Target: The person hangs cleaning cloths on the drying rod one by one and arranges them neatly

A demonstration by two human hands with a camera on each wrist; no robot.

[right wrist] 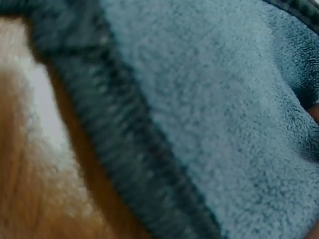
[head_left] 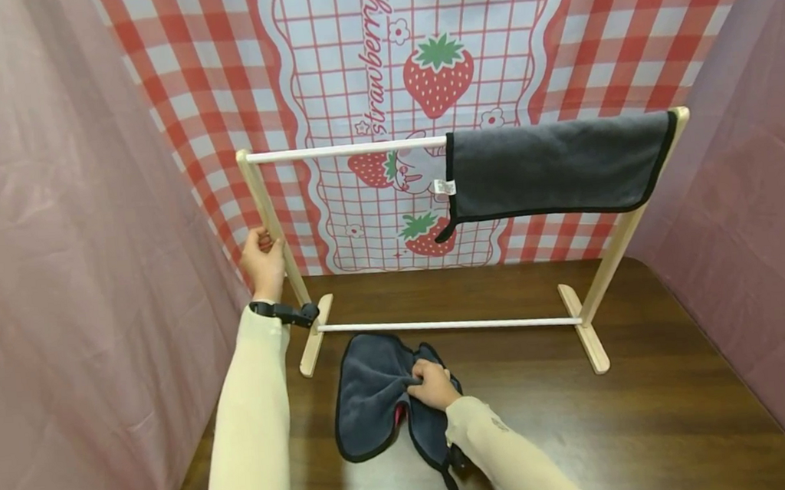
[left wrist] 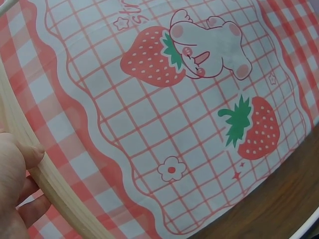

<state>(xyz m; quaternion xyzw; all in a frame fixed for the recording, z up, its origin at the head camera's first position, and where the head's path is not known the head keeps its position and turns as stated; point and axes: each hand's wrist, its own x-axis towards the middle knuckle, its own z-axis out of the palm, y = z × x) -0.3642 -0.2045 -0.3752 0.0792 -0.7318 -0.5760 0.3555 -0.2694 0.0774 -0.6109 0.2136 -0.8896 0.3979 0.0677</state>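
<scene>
The right grip [head_left: 434,385] pinches the bunched gray cloth [head_left: 370,404], left of centre on the near side of the rack [head_left: 440,324]; the left grip [head_left: 264,264] pinches its left post [head_left: 264,201]. Gathering less fabric should limit creasing.

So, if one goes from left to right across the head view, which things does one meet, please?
Left pink curtain, left hand, rack's left foot, gathered grey cloth, hanging grey cloth, right pink curtain.
</scene>
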